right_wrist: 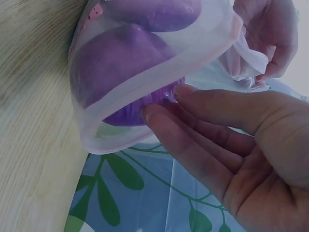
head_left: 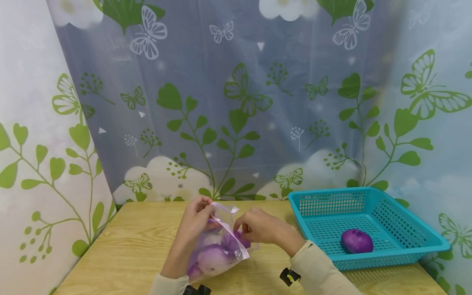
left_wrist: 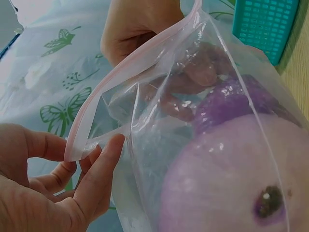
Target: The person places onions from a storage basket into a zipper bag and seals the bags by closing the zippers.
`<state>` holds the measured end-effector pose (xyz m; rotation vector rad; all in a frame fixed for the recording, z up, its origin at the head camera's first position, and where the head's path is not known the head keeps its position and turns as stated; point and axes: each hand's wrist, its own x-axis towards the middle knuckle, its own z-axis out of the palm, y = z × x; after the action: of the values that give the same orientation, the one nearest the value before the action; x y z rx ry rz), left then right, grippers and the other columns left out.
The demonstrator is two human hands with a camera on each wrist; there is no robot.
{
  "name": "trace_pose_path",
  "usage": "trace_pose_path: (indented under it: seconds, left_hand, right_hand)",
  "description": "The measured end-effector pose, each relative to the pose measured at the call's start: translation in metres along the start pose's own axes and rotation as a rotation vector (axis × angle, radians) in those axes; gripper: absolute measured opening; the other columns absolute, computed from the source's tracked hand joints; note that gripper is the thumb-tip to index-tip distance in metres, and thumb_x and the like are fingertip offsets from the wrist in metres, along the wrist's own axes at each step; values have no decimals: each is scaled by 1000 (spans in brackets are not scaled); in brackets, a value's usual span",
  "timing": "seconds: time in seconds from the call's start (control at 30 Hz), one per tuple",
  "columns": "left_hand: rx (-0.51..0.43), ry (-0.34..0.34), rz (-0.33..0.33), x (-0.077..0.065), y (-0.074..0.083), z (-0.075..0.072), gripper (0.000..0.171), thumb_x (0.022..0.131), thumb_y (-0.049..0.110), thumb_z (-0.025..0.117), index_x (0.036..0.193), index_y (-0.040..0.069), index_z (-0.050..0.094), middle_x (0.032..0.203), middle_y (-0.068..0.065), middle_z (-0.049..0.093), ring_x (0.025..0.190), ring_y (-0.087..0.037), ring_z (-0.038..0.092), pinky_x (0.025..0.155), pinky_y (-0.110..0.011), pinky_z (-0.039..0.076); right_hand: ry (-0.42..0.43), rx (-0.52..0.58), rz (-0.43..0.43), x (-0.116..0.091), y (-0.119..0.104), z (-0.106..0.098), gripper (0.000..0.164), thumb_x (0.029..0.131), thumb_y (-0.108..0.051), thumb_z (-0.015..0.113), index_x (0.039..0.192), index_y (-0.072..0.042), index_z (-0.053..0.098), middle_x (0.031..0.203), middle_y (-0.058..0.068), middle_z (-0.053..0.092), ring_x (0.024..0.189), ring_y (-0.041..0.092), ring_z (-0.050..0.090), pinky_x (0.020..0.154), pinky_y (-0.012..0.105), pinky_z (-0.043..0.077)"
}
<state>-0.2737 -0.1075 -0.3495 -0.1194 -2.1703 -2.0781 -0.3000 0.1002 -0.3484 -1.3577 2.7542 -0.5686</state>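
Observation:
A clear zip bag [head_left: 221, 229] with a pinkish-white edge leans on the table, its mouth facing right. Inside it are several round purple vegetables, one pale purple with a brown stem spot [left_wrist: 268, 203]. My left hand [head_left: 197, 217] pinches the upper edge of the bag's mouth between thumb and fingers. At the mouth, my right hand [head_left: 263, 227] pinches the darker, ridged end of a purple vegetable [right_wrist: 140, 108] that lies mostly inside the bag. The exact kind of vegetable is unclear.
To the right on the wooden table [head_left: 136, 237] stands a turquoise perforated basket [head_left: 368, 194], holding one dark purple round vegetable [head_left: 357, 241]. A patterned curtain [head_left: 206, 123] with leaves and butterflies hangs behind the table and along both sides.

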Motion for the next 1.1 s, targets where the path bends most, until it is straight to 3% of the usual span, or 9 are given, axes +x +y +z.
trace_pose_path:
  seconds: [0.4, 0.63, 0.83, 0.97, 1.1]
  left_hand:
    - [-20, -13, 9, 1, -1, -1, 7, 97, 1, 53, 104, -1, 56, 85, -3, 53, 73, -15, 58, 63, -26, 65]
    - [-35, -21, -3, 1, -1, -2, 12, 96, 1, 54, 107, -4, 55, 86, -4, 53, 73, -16, 57, 66, -30, 67]
    - [-27, -30, -8, -1, 0, -2, 16, 96, 2, 55, 110, -7, 55, 86, -3, 54, 74, -16, 57, 66, -32, 68]
    - [-25, -35, -7, -1, 0, -2, 14, 96, 2, 56, 108, -5, 55, 85, -3, 53, 73, -16, 58, 66, -32, 68]
    - [-31, -34, -12, 0, -1, -3, 12, 96, 1, 56, 107, -4, 56, 85, -4, 53, 73, -17, 58, 67, -33, 68]
  right_hand:
    - [-83, 60, 29, -1, 1, 4, 19, 91, 0, 73, 110, -5, 76, 86, 5, 79, 68, 0, 64, 63, 11, 55]
    - [-37, 22, -44, -6, 4, -5, 16, 93, 1, 69, 106, -4, 76, 89, 5, 78, 76, 2, 68, 72, 13, 59]
    - [-32, 53, -33, -15, 13, -23, 14, 98, -4, 66, 110, -2, 74, 93, 6, 77, 78, 3, 69, 73, 15, 59]
    - [-41, 39, 25, -29, 23, -41, 16, 98, -7, 66, 113, -6, 73, 95, 3, 76, 81, 7, 70, 74, 18, 60]
    - [-119, 33, 162, -44, 38, -60, 21, 96, -11, 71, 117, -13, 72, 101, 0, 74, 88, 12, 71, 78, 25, 62]
